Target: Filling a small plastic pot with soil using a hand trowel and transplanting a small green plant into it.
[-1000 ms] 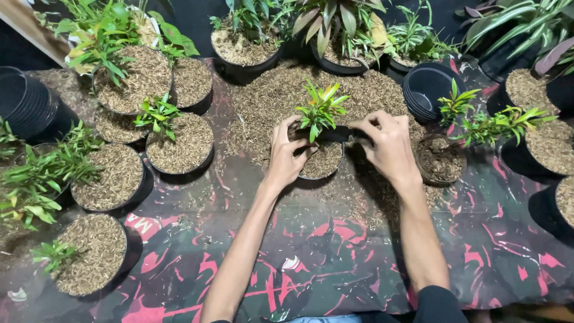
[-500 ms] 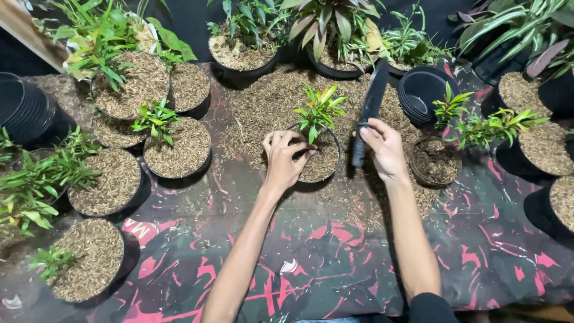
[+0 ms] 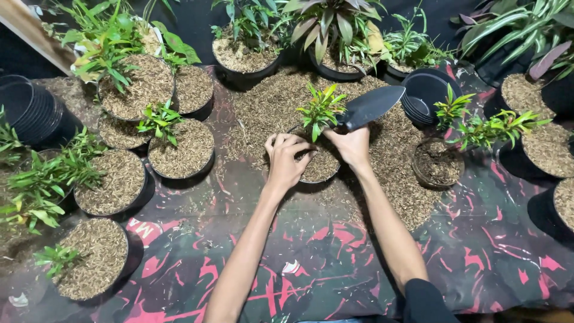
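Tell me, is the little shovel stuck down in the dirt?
No, the right hand holds the dark trowel up in the air, its blade pointing away above the pile of husk mix.

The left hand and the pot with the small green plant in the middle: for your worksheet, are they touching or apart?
Touching. The head view shows the left hand with its fingers curled over the near rim of the black pot, pressing on the husk filling beside the small plant.

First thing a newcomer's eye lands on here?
Mid-frame, the left hand presses on the husk-filled pot with a small green seedling, while the right hand holds a dark trowel angled above it. Loose husk mix is heaped behind; potted seedlings crowd the left.
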